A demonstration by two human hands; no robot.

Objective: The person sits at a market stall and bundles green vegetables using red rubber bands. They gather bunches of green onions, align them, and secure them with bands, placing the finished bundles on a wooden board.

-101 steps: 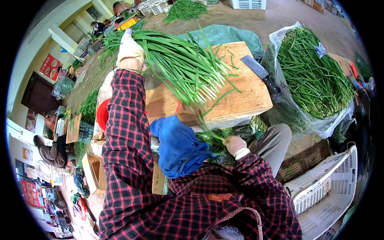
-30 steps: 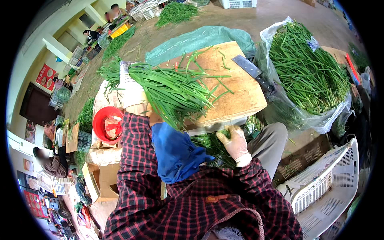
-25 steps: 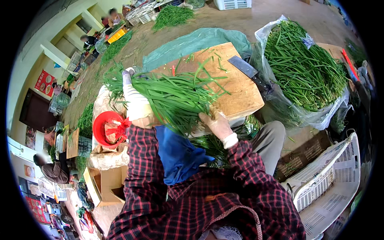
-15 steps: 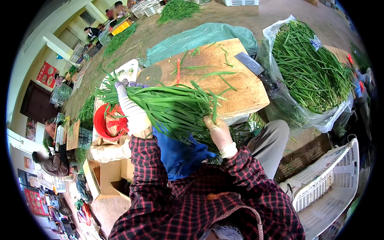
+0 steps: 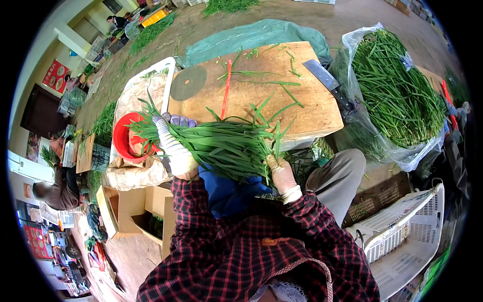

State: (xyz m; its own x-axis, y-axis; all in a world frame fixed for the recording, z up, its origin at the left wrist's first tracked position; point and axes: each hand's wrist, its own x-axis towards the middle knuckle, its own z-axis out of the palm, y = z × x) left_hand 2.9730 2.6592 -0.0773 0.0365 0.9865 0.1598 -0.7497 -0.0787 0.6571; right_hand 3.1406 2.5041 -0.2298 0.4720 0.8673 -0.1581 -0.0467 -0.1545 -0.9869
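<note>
My left hand [image 5: 173, 146], in a striped glove, is closed around a bundle of long green leafy stalks [image 5: 221, 146]. My right hand [image 5: 280, 175], in a pale glove, grips the bundle's right end. The bundle lies crosswise above my lap and a blue cloth [image 5: 221, 196], in front of a wooden board [image 5: 307, 113]. On the board are a thin red strip [image 5: 227, 85], loose leaf scraps and a cleaver [image 5: 319, 75] at the right edge. A red bucket [image 5: 121, 137] stands left of my left hand, partly behind leaves.
A plastic bag heaped with stalks [image 5: 395, 85] sits right of the board, above white crates [image 5: 412, 261]. A cardboard box [image 5: 115, 209] stands lower left, a green sheet [image 5: 251, 32] beyond the board. Other people [image 5: 63, 191] sit along the left wall among heaps of greens [image 5: 148, 43].
My left hand has drawn the bundle down from the board toward my lap, uncovering the board and strip. My right hand rose from below and took hold of the bundle's end.
</note>
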